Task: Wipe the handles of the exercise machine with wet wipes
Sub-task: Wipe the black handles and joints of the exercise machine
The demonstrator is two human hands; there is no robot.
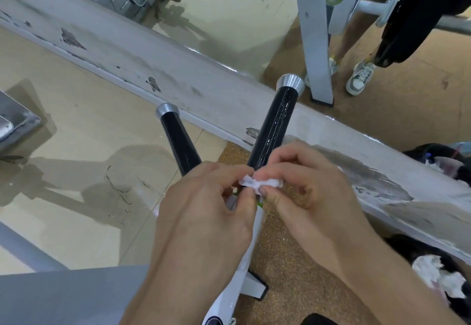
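Two black handles with silver end caps stick up from the machine: the left handle (178, 138) and the longer right handle (275, 126), which shows pale streaks. Just below them both my hands meet. My left hand (206, 210) and my right hand (305, 192) each pinch an end of a small crumpled white wet wipe (257, 183) between thumb and fingertips. The wipe hangs in front of the base of the right handle, and I cannot tell whether it touches it. A white and green wipe packet (251, 235) shows under my left hand, mostly hidden.
A wide worn white machine beam (204, 82) runs diagonally behind the handles. A white upright post (316, 44) stands at the back right, with another person's legs and sneakers (359, 77) beside it. Dark bags and crumpled white cloth (438, 278) lie at the lower right. Grey frame parts sit lower left.
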